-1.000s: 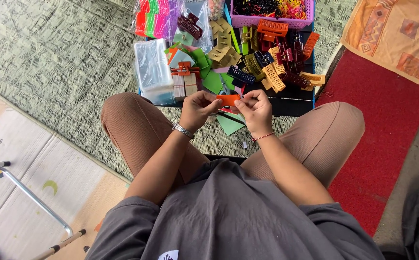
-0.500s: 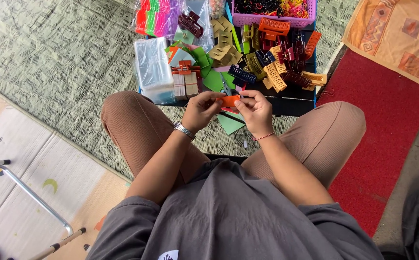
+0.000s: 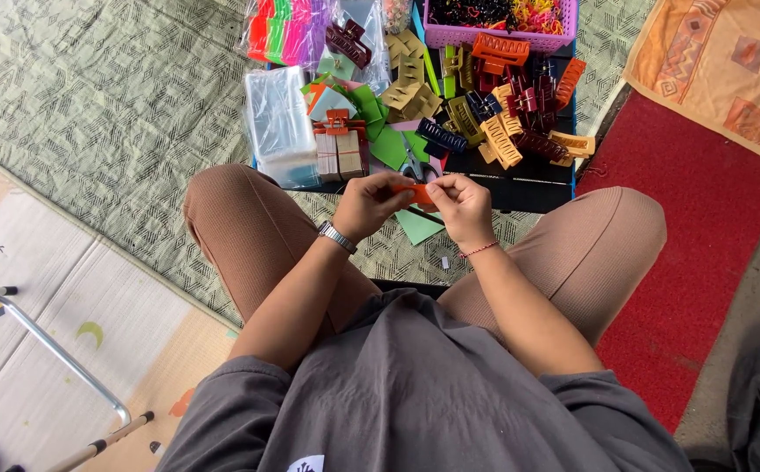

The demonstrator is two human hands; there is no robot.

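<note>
My left hand [image 3: 371, 203] and my right hand [image 3: 462, 204] meet in front of me, both pinching a small orange piece [image 3: 416, 192], probably a hair claw clip or its card. A green paper card [image 3: 418, 225] lies on the mat just under my hands. Ahead sits a pile of hair claw clips [image 3: 502, 122] in orange, yellow, maroon and dark blue on a black board [image 3: 520, 188]. A watch is on my left wrist and a red string on my right.
A stack of clear plastic bags [image 3: 279, 127] and green paper cards [image 3: 362, 105] lie left of the clips. A purple basket [image 3: 502, 37] of small hair ties stands at the back. A red rug [image 3: 694, 262] is on the right, a metal frame [image 3: 56, 354] at lower left.
My hands have shifted only slightly while working the orange piece; nothing else has moved.
</note>
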